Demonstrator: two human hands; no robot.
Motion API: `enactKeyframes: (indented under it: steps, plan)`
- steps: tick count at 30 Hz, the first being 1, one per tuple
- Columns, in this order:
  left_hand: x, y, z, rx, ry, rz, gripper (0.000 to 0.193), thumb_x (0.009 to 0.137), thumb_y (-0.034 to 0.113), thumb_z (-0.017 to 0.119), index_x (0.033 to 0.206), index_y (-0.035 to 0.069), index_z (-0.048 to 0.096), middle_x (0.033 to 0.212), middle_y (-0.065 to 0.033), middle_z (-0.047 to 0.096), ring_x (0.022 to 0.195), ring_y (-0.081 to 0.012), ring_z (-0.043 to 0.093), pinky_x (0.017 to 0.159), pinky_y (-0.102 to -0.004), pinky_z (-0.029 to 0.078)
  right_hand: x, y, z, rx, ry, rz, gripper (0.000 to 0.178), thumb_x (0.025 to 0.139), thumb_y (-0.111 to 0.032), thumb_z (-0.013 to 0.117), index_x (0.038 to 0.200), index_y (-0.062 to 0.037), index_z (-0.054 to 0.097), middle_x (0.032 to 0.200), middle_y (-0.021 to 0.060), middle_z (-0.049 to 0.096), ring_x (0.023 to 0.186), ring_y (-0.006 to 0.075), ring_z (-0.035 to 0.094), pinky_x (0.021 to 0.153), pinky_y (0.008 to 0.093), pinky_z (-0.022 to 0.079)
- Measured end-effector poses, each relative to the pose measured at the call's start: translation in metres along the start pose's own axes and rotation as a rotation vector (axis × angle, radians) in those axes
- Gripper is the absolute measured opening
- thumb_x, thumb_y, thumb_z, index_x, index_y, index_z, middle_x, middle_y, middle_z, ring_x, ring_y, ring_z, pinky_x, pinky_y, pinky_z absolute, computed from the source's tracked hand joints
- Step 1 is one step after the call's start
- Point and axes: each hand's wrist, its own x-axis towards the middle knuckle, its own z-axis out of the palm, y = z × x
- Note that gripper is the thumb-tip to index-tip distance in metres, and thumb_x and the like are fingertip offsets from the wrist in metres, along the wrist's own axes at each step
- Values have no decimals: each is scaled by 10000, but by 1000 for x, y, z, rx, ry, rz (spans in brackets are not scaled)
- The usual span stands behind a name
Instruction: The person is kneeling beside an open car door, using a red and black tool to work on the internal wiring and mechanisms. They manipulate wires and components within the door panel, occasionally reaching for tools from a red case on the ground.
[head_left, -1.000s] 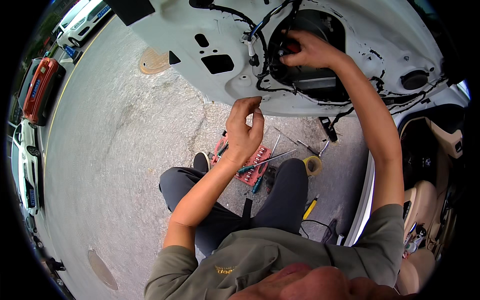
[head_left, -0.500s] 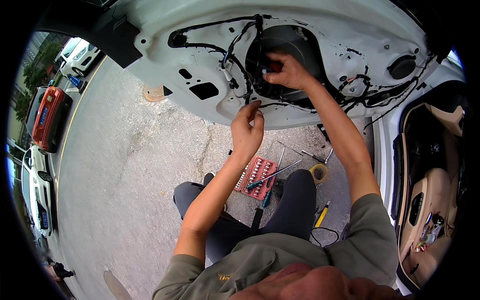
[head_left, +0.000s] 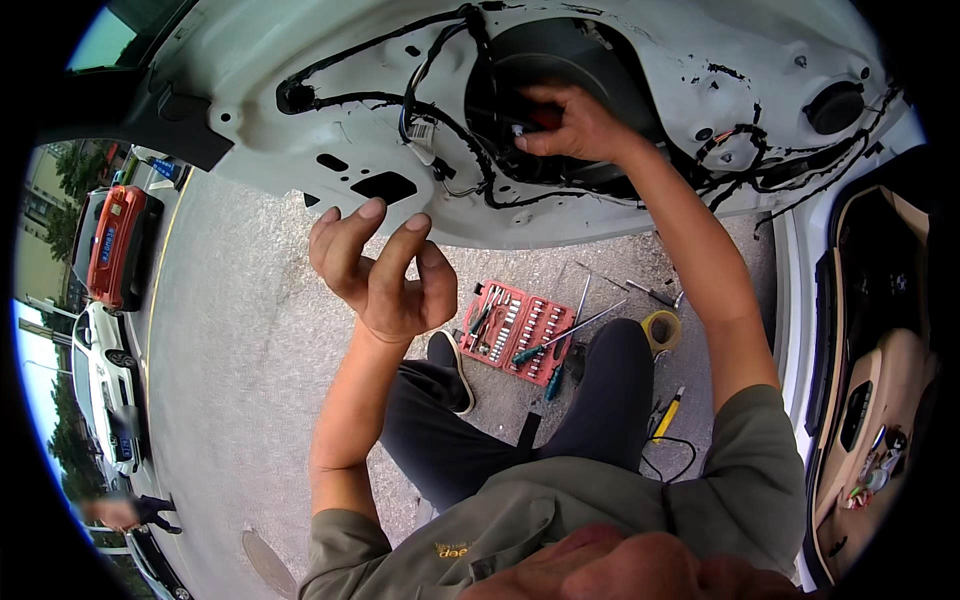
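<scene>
Wearing an olive shirt (head_left: 600,490) and dark trousers (head_left: 600,400), a person reaches forward with both arms. The left hand (head_left: 385,275) is raised near the lower edge of the white door (head_left: 560,225), its fingers loosely bent and spread, with nothing visible in it. The right hand (head_left: 580,125) is at the door's large opening (head_left: 590,62), thumb and fingers bent toward each other around something red (head_left: 547,118); how firmly it grips this, I cannot tell. The door spans the top of the view, its inner side bare, with black wires (head_left: 484,178) running along it left of and below the opening.

Below, on the ground (head_left: 250,300), between the left shoe (head_left: 450,372) and the right knee, lies an open red socket set (head_left: 520,340). One screwdriver (head_left: 527,355) lies across it. Just beyond the right knee is a yellow tape roll (head_left: 661,347), with a yellow knife (head_left: 668,413) nearer the body.

To the right is a beige car interior (head_left: 880,390). Far left, past a yellow line (head_left: 165,240), stand a red car (head_left: 115,250) and a white car (head_left: 100,385).
</scene>
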Motion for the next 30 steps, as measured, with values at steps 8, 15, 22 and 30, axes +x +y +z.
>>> enactKeyframes:
  steps: [8,15,22,30]
  plan:
    - [125,-10,55,415,-640,766,233,787,176,676,998,128,760,1148,-47,675,1269,-220,551,1257,-548,209,1,-17,5,-23,5,-244,575,791,-236,751,1323,-42,650,1182,196,696,1075,292,673,972,367,522]
    - [169,-15,52,61,-920,927,83,760,169,619,725,114,670,808,-38,579,943,-234,599,1266,-580,231,5,-6,6,135,45,-272,555,799,-228,734,1315,-39,659,1186,163,711,1076,266,690,969,357,538]
    - [171,-30,60,-210,-947,992,86,754,168,621,730,90,647,866,-54,617,922,-239,607,1178,-537,377,7,-55,-5,36,-201,-94,552,769,-193,763,1262,26,645,1135,191,678,1050,246,655,896,358,521]
    - [172,-26,63,-152,-1015,1084,116,765,195,623,755,85,659,855,-52,626,932,-250,605,1090,-497,427,6,-22,15,398,-91,-154,552,757,-136,749,1257,47,606,1090,134,686,983,189,639,831,338,517]
